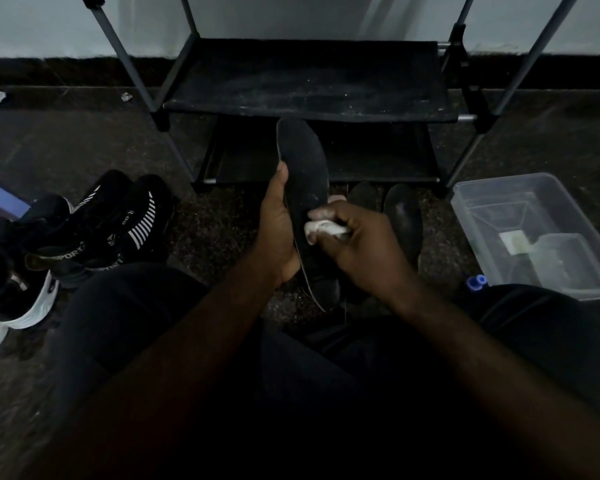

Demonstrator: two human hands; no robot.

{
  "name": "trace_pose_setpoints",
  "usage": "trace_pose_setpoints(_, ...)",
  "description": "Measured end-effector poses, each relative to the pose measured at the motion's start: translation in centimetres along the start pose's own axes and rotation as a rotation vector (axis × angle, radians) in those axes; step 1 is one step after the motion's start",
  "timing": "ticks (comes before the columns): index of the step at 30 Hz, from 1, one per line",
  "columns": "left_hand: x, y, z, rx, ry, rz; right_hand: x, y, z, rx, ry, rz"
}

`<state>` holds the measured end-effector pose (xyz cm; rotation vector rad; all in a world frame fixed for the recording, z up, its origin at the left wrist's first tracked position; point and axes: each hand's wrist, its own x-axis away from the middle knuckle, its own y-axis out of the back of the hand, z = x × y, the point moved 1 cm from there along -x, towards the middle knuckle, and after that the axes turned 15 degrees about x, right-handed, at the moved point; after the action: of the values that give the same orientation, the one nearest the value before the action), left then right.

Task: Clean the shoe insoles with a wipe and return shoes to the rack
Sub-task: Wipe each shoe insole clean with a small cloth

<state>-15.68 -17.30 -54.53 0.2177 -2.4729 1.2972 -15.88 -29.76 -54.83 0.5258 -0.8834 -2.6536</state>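
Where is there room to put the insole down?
The rack shelf is bare, as is the floor between the rack and the sneakers. Crowded spots: around the sneakers, the dark shoes in front of the rack, and the plastic tub.

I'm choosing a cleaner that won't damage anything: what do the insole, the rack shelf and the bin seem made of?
Insole: apparently thin foam with a matte black fabric face, scuffed pale; its edge looks thin.
Rack shelf: probably dark fabric stretched between grey metal tubes, matte, dust-speckled.
Bin: clear, smooth plastic; its contents show through.
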Motion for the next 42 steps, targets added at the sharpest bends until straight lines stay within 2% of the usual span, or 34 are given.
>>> trace_pose_setpoints(3, 0.0, 0.1, 0.4, -0.026, -0.028, -0.009, -0.3, -0.4, -0.4, 0.289, 0.146, -0.099)
trace_pose_setpoints(5, 0.0, -0.2, 0.5, 0.021, -0.049, -0.005, -0.8, -0.2, -0.8, 0.394, 0.09, -0.166)
trace_pose_setpoints(7, 0.0, -0.2, 0.5, 0.021, -0.053, -0.01, -0.9, 0.0, -0.7, 0.33, 0.022, -0.177)
trace_pose_setpoints(9, 0.1, -0.2, 0.4, -0.006, -0.048, -0.023, -0.4, -0.1, 0.1, 0.161, -0.013, -0.073)
trace_pose_setpoints(11, 0.3, 0.1, 0.3, -0.037, -0.022, -0.053, 0.5, -0.4, 1.2, 0.102, 0.049, 0.017)
trace_pose_setpoints(14, 0.6, 0.1, 0.2, -0.019, -0.004, -0.025, 1.0, -0.5, 1.2, 0.194, 0.154, -0.044)
trace_pose_setpoints(16, 0.8, -0.2, 0.4, -0.005, -0.012, -0.004, 0.2, -0.1, 0.2, 0.334, 0.101, -0.143)
trace_pose_setpoints(18, 1.0, -0.2, 0.7, 0.034, -0.026, -0.029, -0.2, 0.0, -0.5, 0.392, 0.006, -0.133)
trace_pose_setpoints(23, 1.0, 0.9, 0.6, -0.031, -0.027, -0.128, 1.5, -1.4, 0.8, 0.089, -0.008, 0.141)
trace_pose_setpoints(25, 1.0, 0.7, 0.4, -0.015, -0.022, -0.108, 1.3, -1.0, 0.2, 0.133, 0.004, 0.111)
trace_pose_setpoints(27, 0.8, 0.5, 0.1, 0.014, -0.016, -0.062, 0.6, -0.1, -0.8, 0.156, -0.064, 0.016)
trace_pose_setpoints(30, 0.4, 0.7, -0.2, 0.061, 0.001, -0.035, 0.1, 1.1, -1.5, -0.254, -0.285, -0.063)
trace_pose_setpoints(32, 0.2, 0.8, -0.5, 0.056, 0.0, -0.055, 0.2, 1.6, -1.8, -0.412, -0.398, -0.086)
trace_pose_setpoints(34, 0.1, 0.8, -0.9, 0.045, 0.0, -0.062, 0.4, 1.8, -2.0, -0.434, -0.42, -0.031)
trace_pose_setpoints(37, -0.1, 0.8, -1.3, 0.068, -0.036, -0.082, 0.6, 1.6, -1.6, -0.348, -0.311, 0.056)
trace_pose_setpoints(42, -0.3, 0.8, -1.1, 0.043, -0.03, -0.076, 1.3, -0.9, -1.1, -0.166, -0.22, 0.075)
